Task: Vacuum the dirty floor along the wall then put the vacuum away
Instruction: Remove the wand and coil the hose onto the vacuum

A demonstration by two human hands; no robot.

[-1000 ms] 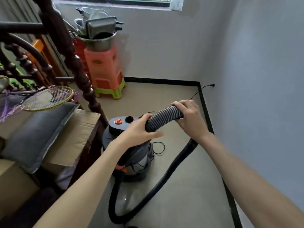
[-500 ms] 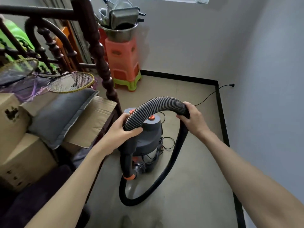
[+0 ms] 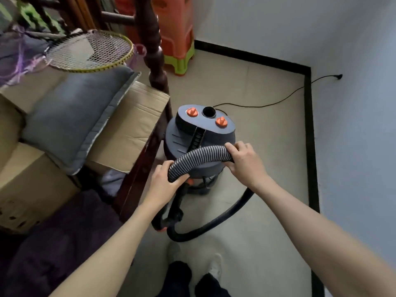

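Both hands grip the ribbed hose (image 3: 201, 155), which now lies bent in an arch low over the near edge of the vacuum (image 3: 200, 136). The left hand (image 3: 165, 181) has its fingers curled round the hose's left end, thumb on the near side; the right hand (image 3: 244, 159) wraps over the right end, fingertips hooked beyond the ribs. Beneath the right fingers the hose drops away, loops across the floor (image 3: 246, 243) and runs back to an orange-tipped fitting below the left fingers.

Half a second ago the same arch stood higher, clear above the vacuum's lid; a second ago it was held up near the two orange knobs (image 3: 221, 121). So the hose has been brought down and gathered closer to the body, which I read as coiling it for storage. The cord (image 3: 267, 105) beyond the fingertips is still plugged into the wall (image 3: 353, 125), so putting away is not finished.
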